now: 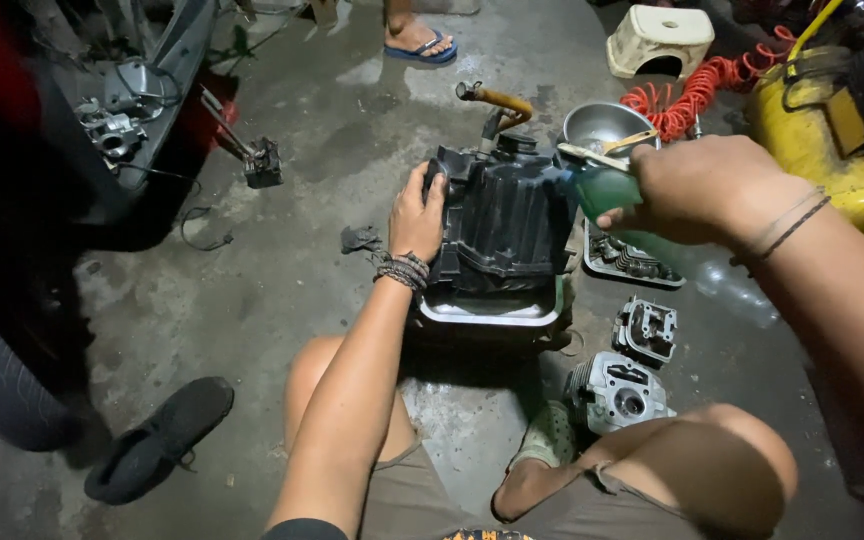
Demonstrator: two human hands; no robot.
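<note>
My bare knees (722, 460) sit low, closest to me, over the concrete floor (252, 300). Just past them, a black plastic housing (502, 215) stands in a metal tray (492, 310). My left hand (417, 215) is clamped on the housing's left edge. My right hand (697, 190) grips a green bottle (607, 190), tipped toward the housing's right side. Engine cylinder head (617, 390) lies by my right knee.

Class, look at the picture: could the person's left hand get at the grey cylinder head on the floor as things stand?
Probably not at once: the left hand grips the black engine cover. The cylinder head lies uncovered by the right knee, so once free, likely yes.
</note>
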